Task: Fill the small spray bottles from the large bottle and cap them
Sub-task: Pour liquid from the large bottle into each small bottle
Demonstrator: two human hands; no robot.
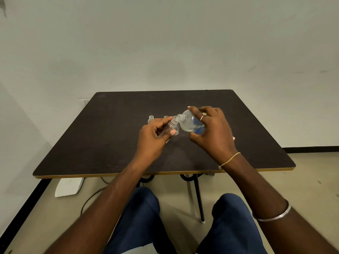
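Observation:
My right hand (212,129) grips the large clear bottle (190,122) with a blue label, tipped to the left, its open neck pointing down at a small clear spray bottle (173,126). My left hand (156,133) holds that small uncapped bottle tilted, its mouth just below the large bottle's neck. Behind my left hand, other small uncapped bottles (151,118) stand on the dark table (110,143), partly hidden by my fingers.
A small pink thing (233,138) shows past my right hand on the table. The table stands against a pale wall. Below its front edge are black table legs (199,198), a white block (68,186), a cable on the floor and my knees.

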